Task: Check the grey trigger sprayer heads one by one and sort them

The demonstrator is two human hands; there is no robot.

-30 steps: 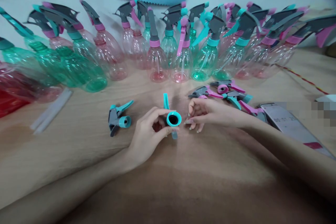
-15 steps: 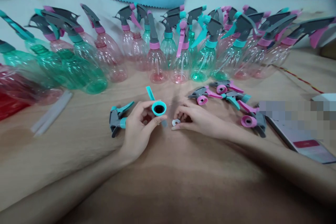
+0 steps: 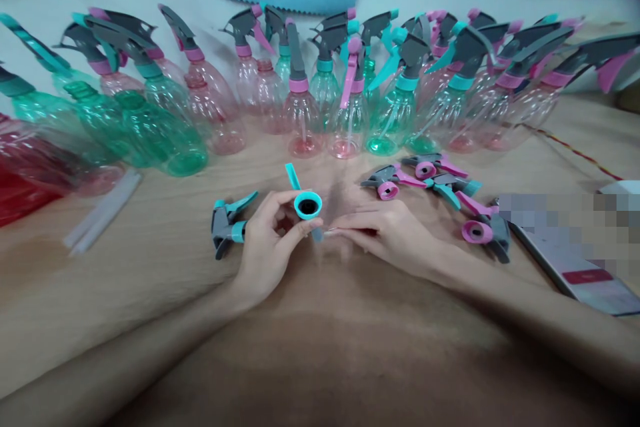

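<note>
My left hand (image 3: 265,240) is closed on a teal and grey spray head (image 3: 307,205), its round collar turned up toward me and its teal trigger pointing away. My right hand (image 3: 385,230) lies just to the right of it, thumb and forefinger pinched together at the head's lower end. The pinch is blurred; only a pale speck of a small white ring (image 3: 327,233) shows in it. A second teal and grey spray head (image 3: 227,225) lies on the wooden table (image 3: 320,347) beside my left hand.
Several loose pink and teal spray heads (image 3: 430,177) lie to the right, one with a pink collar (image 3: 483,232). Behind them is a row of clear pink and green spray bottles (image 3: 300,113). White tubes (image 3: 103,210) lie at left and a phone (image 3: 585,273) at right.
My left hand drew the spray head a little left and nearer. My right hand showed a small white ring at its fingertips, then brought it up against the head.
</note>
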